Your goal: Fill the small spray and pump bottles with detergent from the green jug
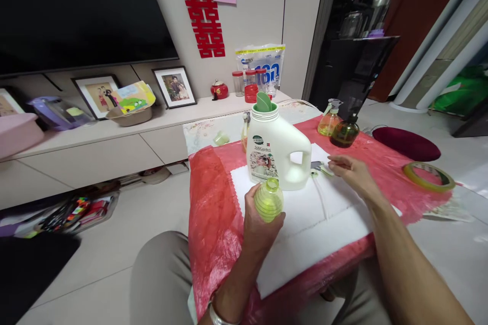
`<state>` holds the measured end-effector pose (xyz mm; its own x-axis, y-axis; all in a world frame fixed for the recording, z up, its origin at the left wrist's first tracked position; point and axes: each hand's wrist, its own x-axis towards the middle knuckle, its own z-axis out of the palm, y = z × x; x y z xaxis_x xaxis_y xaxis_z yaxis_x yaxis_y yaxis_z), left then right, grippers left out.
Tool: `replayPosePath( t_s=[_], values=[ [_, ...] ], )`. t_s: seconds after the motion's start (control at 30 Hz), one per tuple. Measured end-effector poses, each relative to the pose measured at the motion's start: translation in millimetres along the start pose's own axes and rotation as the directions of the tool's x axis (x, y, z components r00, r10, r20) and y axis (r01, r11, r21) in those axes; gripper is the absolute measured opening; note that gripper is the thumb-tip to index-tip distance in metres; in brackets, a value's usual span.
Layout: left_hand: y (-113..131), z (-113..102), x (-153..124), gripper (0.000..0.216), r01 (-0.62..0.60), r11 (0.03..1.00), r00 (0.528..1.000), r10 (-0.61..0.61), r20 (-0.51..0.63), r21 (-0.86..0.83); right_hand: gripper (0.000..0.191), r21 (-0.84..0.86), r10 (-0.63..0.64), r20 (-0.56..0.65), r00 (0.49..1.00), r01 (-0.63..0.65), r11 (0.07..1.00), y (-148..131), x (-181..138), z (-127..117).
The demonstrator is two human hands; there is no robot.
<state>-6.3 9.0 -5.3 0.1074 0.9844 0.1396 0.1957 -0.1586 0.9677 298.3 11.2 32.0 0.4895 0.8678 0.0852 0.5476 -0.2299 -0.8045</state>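
My left hand (pixel 261 221) is wrapped round a small yellow-green ribbed bottle (pixel 269 202), held upright with its neck uncapped, in front of a large white jug. The white detergent jug (pixel 280 150) stands on a white sheet (pixel 301 244), with a green cup-like piece (pixel 264 103) set in its open mouth. To the jug's right lies a pump head (pixel 322 167) with a thin dip tube (pixel 322 195). My right hand (pixel 351 172) is beside the pump head, fingers stretched out; whether the fingertips touch it I cannot tell.
Red plastic film (pixel 213 198) covers the table. An orange pump bottle (pixel 329 122) and a dark green pump bottle (pixel 345 132) stand at the back right. A tape roll (pixel 429 176) lies at the right edge. Behind, a low cabinet (pixel 152 124) bears red-lidded jars (pixel 250 81) and framed photos.
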Motion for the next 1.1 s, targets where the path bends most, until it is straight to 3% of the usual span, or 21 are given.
replayPosePath(
  t_s=[0.17,0.4,0.77,1.1],
  values=[
    [3,0,-3,0.079,-0.023,1.000,0.999,0.023,-0.043,-0.007,0.029,-0.291,0.110,-0.065,0.992,-0.124,0.949,20,6,13],
    [2,1,-3,0.080,-0.014,1.000,0.999,0.014,-0.033,-0.008,0.029,-0.445,0.136,0.007,0.991,-0.119,0.887,14,6,21],
    [1,0,-2,0.079,-0.002,0.999,1.000,0.001,-0.017,-0.049,0.029,-0.309,0.275,0.018,0.961,-0.257,0.916,16,2,6],
    [5,-3,-2,0.079,0.012,0.999,0.999,-0.011,0.035,-0.031,0.035,0.006,0.434,0.159,0.887,-0.440,0.898,32,4,5]
  ],
)
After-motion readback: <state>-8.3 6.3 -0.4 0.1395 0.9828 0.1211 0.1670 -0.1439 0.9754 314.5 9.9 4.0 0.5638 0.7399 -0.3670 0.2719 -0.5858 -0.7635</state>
